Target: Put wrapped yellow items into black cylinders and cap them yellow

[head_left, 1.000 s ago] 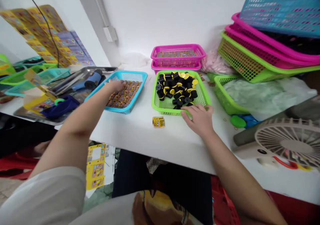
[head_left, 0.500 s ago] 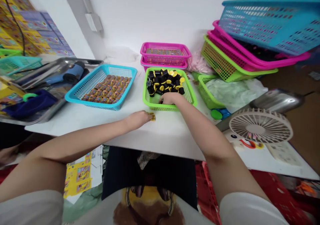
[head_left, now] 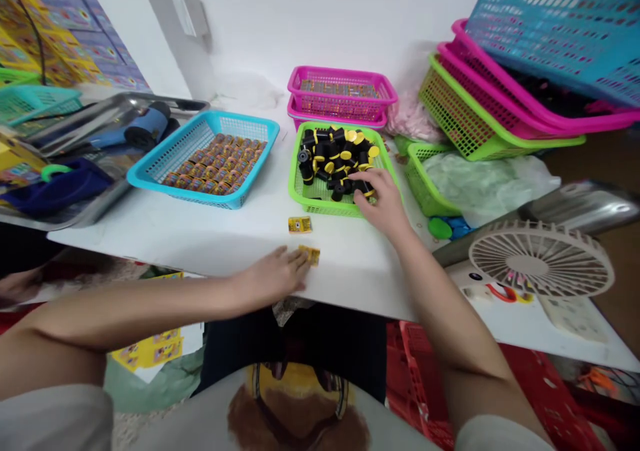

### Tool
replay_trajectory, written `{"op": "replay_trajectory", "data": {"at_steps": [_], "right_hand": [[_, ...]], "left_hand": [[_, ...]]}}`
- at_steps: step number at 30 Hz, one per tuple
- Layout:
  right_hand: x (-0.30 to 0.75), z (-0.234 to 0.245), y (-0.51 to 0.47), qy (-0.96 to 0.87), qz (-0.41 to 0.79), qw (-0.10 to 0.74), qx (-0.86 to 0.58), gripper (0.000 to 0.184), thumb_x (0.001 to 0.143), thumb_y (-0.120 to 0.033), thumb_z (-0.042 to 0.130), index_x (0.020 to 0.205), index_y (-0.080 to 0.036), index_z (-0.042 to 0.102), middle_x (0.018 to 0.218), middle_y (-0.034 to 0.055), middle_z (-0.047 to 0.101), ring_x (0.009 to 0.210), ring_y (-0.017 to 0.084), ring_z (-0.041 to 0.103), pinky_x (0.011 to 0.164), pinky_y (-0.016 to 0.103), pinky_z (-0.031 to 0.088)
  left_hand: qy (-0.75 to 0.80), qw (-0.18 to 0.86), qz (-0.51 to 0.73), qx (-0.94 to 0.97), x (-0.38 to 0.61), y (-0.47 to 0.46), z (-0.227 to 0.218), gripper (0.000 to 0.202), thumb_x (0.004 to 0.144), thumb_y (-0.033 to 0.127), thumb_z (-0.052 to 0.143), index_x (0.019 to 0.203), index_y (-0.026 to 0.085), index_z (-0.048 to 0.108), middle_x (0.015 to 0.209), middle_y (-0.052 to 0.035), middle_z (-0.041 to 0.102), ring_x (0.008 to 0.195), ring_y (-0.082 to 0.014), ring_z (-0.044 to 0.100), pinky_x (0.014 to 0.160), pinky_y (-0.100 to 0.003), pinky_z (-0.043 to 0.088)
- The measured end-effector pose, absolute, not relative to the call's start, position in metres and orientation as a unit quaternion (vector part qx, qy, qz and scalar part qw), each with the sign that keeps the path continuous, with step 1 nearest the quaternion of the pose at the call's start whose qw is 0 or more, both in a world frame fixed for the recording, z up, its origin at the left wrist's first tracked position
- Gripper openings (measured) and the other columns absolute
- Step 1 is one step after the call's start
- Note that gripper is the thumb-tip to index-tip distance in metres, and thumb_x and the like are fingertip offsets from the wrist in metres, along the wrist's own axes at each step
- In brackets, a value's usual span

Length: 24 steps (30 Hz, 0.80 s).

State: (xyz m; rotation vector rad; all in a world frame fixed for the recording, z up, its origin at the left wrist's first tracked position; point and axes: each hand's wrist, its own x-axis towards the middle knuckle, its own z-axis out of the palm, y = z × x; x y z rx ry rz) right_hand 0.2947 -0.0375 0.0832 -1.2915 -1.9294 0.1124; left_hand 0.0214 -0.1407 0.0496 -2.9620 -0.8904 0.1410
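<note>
We judge the step in hand to be a two-handed one: in the centre of the frame, our right hand (head_left: 380, 201) reaches into the green basket (head_left: 345, 208), while lower, left of centre, our left hand (head_left: 274, 279) is at the near yellow piece (head_left: 311, 254) on the table (head_left: 350, 264). Our right grip has thumb and forefinger apart around a black cylinder (head_left: 365, 186) at the edge of the heap, and we cannot tell whether they press on it. Our left grip has its fingers reaching over the left end of the near piece; blur keeps us from telling whether they pinch it. The next move, as we read it, calls for a firm hold on that cylinder, clear of its neighbours, with the left fingers steadying the small piece. The cylinder seems to lie with its long axis sideways, though our fingers hide part of it. The near piece runs left to right, dipping slightly rightward; the far yellow piece (head_left: 299, 225), just above it in the frame, has its long axis almost level.
</note>
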Motion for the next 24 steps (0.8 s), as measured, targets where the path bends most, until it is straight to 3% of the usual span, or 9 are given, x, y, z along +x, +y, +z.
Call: {"op": "replay_trajectory", "data": {"at_steps": [2, 7, 11, 13, 15, 17, 20, 22, 24], "right_hand": [[0.299, 0.069, -0.049, -0.76, 0.008, 0.415, -0.5, 0.032, 0.091, -0.027, 0.053, 0.118, -0.027, 0.073, 0.119, 0.0116, 0.063, 0.118, 0.027, 0.063, 0.102, 0.046, 0.056], [0.305, 0.046, -0.056, -0.77, -0.007, 0.444, -0.458, 0.031, 0.095, -0.033, 0.052, 0.12, -0.031, 0.07, 0.125, 0.0114, 0.059, 0.116, 0.028, 0.063, 0.105, 0.052, 0.055], [0.309, 0.036, -0.051, -0.772, 0.004, 0.477, -0.421, 0.035, 0.095, -0.039, 0.056, 0.129, -0.033, 0.061, 0.128, 0.012, 0.06, 0.127, 0.03, 0.06, 0.112, 0.058, 0.05], [0.308, 0.031, -0.049, -0.766, 0.029, 0.489, -0.416, 0.039, 0.093, -0.044, 0.058, 0.13, -0.033, 0.054, 0.129, 0.0119, 0.061, 0.13, 0.031, 0.06, 0.112, 0.06, 0.049], [0.304, 0.025, -0.048, -0.757, 0.068, 0.513, -0.4, 0.041, 0.091, -0.05, 0.059, 0.127, -0.034, 0.048, 0.129, 0.0108, 0.063, 0.127, 0.028, 0.062, 0.107, 0.058, 0.054], [0.298, 0.022, -0.05, -0.736, 0.101, 0.557, -0.372, 0.044, 0.091, -0.055, 0.061, 0.124, -0.033, 0.043, 0.128, 0.01, 0.063, 0.123, 0.026, 0.065, 0.103, 0.053, 0.058], [0.29, 0.025, -0.056, -0.697, 0.111, 0.616, -0.349, 0.043, 0.093, -0.056, 0.061, 0.121, -0.032, 0.039, 0.127, 0.0101, 0.061, 0.12, 0.022, 0.066, 0.1, 0.048, 0.06], [0.287, 0.031, -0.06, -0.684, 0.104, 0.627, -0.358, 0.037, 0.096, -0.055, 0.06, 0.118, -0.031, 0.042, 0.125, 0.01, 0.06, 0.119, 0.022, 0.065, 0.098, 0.046, 0.06], [0.288, 0.037, -0.063, -0.678, 0.1, 0.623, -0.377, 0.035, 0.096, -0.055, 0.06, 0.118, -0.031, 0.047, 0.124, 0.01, 0.058, 0.118, 0.023, 0.064, 0.094, 0.044, 0.061]], "left_hand": [[-0.248, 0.055, 0.018, -0.967, 0.02, -0.17, 0.039, 0.039, 0.102, 0.021, 0.056, 0.139, 0.009, 0.061, 0.144, -0.0232, 0.065, 0.133, -0.0318, 0.066, 0.106, -0.041, 0.056], [-0.202, 0.113, -0.087, -0.969, 0.011, -0.211, 0.028, 0.039, 0.1, 0.005, 0.044, 0.134, 0.006, 0.062, 0.121, -0.0194, 0.077, 0.111, -0.027, 0.077, 0.092, -0.034, 0.063], [-0.26, 0.048, -0.144, -0.954, 0.009, -0.189, 0.049, 0.06, 0.098, 0.0, 0.037, 0.156, 0.011, 0.043, 0.129, -0.0159, 0.074, 0.122, -0.023, 0.071, 0.1, -0.032, 0.061], [-0.308, 0.009, -0.186, -0.933, 0.016, -0.16, 0.069, 0.057, 0.1, 0.004, 0.038, 0.155, 0.017, 0.047, 0.131, -0.014, 0.072, 0.121, -0.0217, 0.071, 0.101, -0.032, 0.061], [-0.349, -0.045, -0.27, -0.896, 0.031, -0.127, 0.089, 0.034, 0.102, 0.019, 0.05, 0.129, 0.018, 0.07, 0.118, -0.0112, 0.076, 0.103, -0.0194, 0.075, 0.092, -0.03, 0.063], [-0.376, -0.15, -0.341, -0.848, 0.049, -0.094, 0.103, 0.016, 0.095, 0.031, 0.067, 0.096, 0.018, 0.077, 0.096, -0.007, 0.077, 0.082, -0.0162, 0.074, 0.076, -0.027, 0.063], [-0.397, -0.348, -0.404, -0.748, 0.073, -0.058, 0.101, 0.042, 0.08, 0.05, 0.082, 0.068, 0.017, 0.06, 0.073, -0.0043, 0.074, 0.068, -0.0165, 0.073, 0.059, -0.025, 0.059], [-0.401, -0.446, -0.396, -0.696, 0.08, -0.047, 0.09, 0.054, 0.075, 0.06, 0.083, 0.065, 0.018, 0.05, 0.064, -0.0031, 0.07, 0.058, -0.0163, 0.071, 0.051, -0.024, 0.055], [-0.411, -0.466, -0.359, -0.697, 0.078, -0.044, 0.077, 0.055, 0.078, 0.061, 0.081, 0.066, 0.02, 0.047, 0.056, -0.0007, 0.066, 0.047, -0.0134, 0.064, 0.044, -0.022, 0.048]]}}
